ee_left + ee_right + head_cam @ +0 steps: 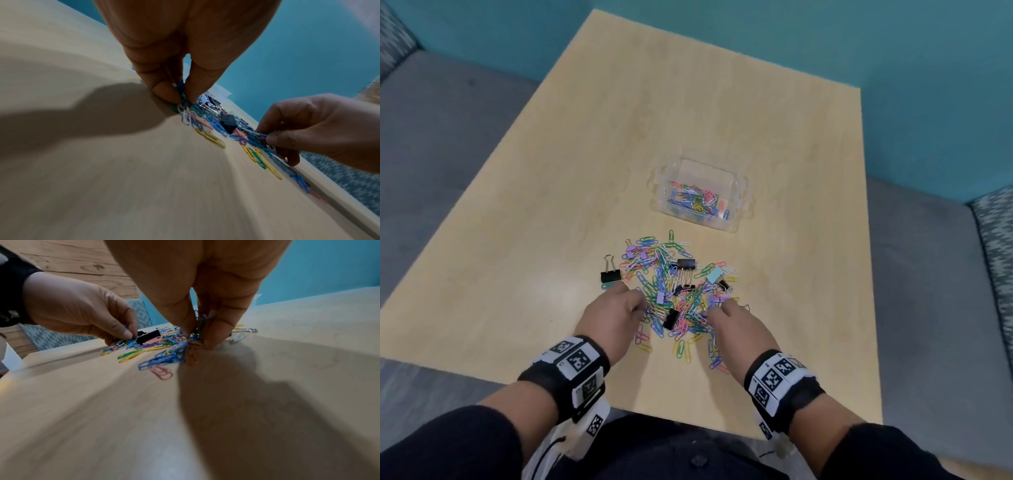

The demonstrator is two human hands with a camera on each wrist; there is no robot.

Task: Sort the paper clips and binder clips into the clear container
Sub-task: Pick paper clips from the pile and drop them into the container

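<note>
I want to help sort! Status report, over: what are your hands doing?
Both hands pinching paper clips: left hand, right hand. Clear container partly filled, beyond the pile. Binder clips still mixed in. Nothing blocking.

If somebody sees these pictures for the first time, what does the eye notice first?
First the bright pile of clips near the table's front edge, with both hands in it: the left hand and right hand each pinch paper clips. Behind the pile stands the clear container, already holding coloured paper clips.

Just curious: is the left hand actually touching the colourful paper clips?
Touching. The left wrist view shows the left hand pinching colourful paper clips between its fingertips.
</note>
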